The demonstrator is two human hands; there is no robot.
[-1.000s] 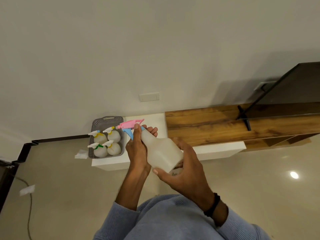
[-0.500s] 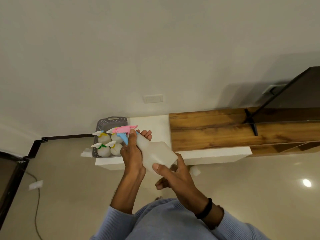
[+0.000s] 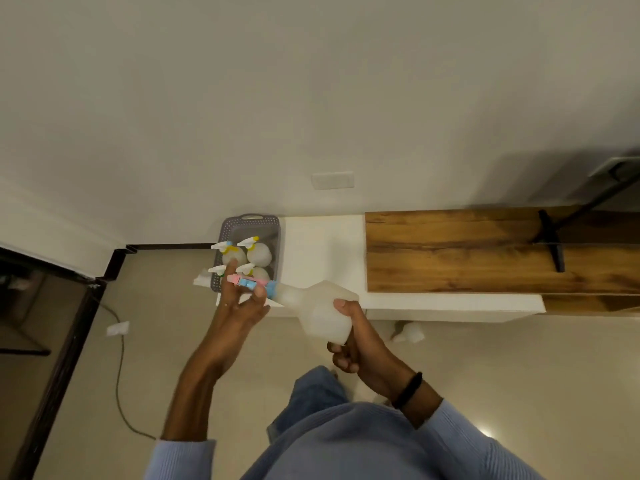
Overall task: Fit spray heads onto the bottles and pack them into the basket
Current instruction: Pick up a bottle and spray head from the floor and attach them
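Observation:
A translucent white bottle [image 3: 322, 306] lies nearly level in the air, just in front of the white shelf. Its pink and blue spray head [image 3: 249, 282] points left, over the near edge of the grey basket [image 3: 249, 221]. My left hand [image 3: 242, 306] pinches the spray head between thumb and fingers. The bottle's base sits in the grip of my right hand [image 3: 353, 337]. Inside the basket stand several bottles [image 3: 259, 253] with white spray heads.
The basket sits at the left end of a low white shelf [image 3: 322, 244]; a wooden top [image 3: 467, 251] with a black stand leg [image 3: 550, 244] is to the right. Another bottle [image 3: 410, 332] lies on the floor under the shelf. A cable [image 3: 119, 358] trails at left.
The bottle has tipped from slanted to nearly level and moved left toward the basket. My left hand slid from the neck onto the spray head; my right hand shifted to the base.

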